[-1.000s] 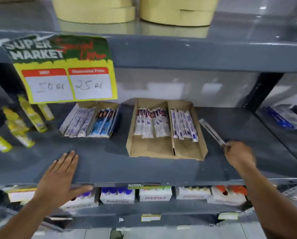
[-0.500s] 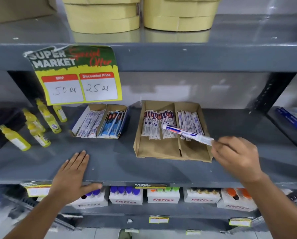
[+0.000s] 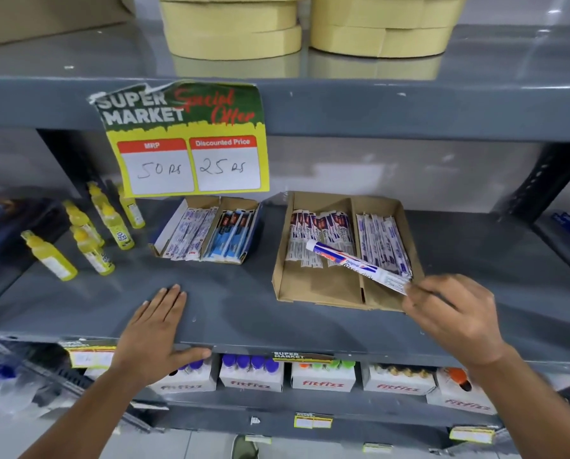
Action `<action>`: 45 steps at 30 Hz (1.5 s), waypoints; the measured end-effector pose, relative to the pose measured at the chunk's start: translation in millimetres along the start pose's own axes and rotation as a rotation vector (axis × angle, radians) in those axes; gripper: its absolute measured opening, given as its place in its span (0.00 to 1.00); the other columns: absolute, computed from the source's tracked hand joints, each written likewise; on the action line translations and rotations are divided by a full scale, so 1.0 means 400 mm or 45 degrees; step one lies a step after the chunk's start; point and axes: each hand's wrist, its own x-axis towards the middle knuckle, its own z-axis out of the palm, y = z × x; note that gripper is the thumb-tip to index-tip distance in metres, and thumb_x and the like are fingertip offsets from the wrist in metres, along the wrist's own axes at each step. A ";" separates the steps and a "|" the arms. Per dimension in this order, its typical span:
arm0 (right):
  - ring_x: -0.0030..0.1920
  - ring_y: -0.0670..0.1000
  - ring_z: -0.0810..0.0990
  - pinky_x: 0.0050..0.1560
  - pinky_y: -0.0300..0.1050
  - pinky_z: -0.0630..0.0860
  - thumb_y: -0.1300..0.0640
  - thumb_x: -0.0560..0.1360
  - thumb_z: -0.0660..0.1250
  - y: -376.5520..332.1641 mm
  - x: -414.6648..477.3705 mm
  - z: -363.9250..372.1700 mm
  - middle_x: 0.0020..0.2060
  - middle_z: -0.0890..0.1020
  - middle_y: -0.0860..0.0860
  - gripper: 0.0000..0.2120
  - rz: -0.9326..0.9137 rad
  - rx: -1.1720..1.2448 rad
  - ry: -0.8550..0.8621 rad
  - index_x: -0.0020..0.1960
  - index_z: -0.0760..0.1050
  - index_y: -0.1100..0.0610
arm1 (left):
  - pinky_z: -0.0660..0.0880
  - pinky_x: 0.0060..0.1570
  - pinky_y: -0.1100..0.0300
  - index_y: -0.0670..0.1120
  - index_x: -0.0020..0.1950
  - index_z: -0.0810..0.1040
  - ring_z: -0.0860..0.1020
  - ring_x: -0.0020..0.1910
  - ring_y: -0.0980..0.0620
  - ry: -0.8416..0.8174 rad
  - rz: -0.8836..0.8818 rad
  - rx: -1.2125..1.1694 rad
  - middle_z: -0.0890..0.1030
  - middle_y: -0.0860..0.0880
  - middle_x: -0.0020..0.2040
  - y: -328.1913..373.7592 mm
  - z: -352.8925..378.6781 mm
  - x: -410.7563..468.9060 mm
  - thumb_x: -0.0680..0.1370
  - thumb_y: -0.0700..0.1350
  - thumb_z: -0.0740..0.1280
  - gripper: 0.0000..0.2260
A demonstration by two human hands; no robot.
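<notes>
My left hand (image 3: 154, 329) lies flat with straight fingers on the front of the smooth grey metal shelf (image 3: 244, 293) and holds nothing. My right hand (image 3: 452, 316) pinches the near end of a long, thin, shiny white packet with blue and red print (image 3: 356, 265). The packet is over the brown cardboard tray with two slots (image 3: 323, 289). It points to 10 o'clock, across the wall between the slots.

I think I should turn it to 12 o'clock so it lines up with the other flat packets. Then I should lay it down softly, because the thin card wall could bend.

At 10 o'clock from the tray sits a smaller open box of packets (image 3: 207, 233). Small yellow plastic bottles (image 3: 111, 233) stand farther left. Far up are fat round rolls of pale yellow tape (image 3: 234, 31).
</notes>
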 end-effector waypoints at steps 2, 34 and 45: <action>0.26 0.57 0.79 0.26 0.47 0.77 0.68 0.67 0.76 -0.004 0.002 0.007 0.31 0.82 0.60 0.12 0.010 0.005 0.008 0.45 0.74 0.60 | 0.51 0.71 0.48 0.43 0.77 0.54 0.52 0.75 0.47 0.001 -0.003 -0.002 0.54 0.46 0.77 -0.001 0.001 0.000 0.65 0.82 0.49 0.54; 0.32 0.51 0.79 0.36 0.42 0.73 0.66 0.72 0.73 -0.014 0.021 0.114 0.37 0.82 0.53 0.06 -0.039 -0.041 0.024 0.48 0.80 0.59 | 0.55 0.69 0.47 0.41 0.75 0.58 0.57 0.74 0.44 0.017 0.008 0.007 0.59 0.43 0.76 0.010 -0.009 -0.008 0.67 0.80 0.48 0.52; 0.38 0.49 0.76 0.42 0.41 0.73 0.67 0.71 0.74 -0.038 0.047 0.119 0.32 0.82 0.58 0.01 -0.021 -0.032 0.036 0.41 0.85 0.64 | 0.52 0.70 0.48 0.42 0.76 0.55 0.55 0.75 0.44 0.026 0.006 0.042 0.58 0.43 0.76 0.007 -0.003 -0.007 0.67 0.80 0.47 0.52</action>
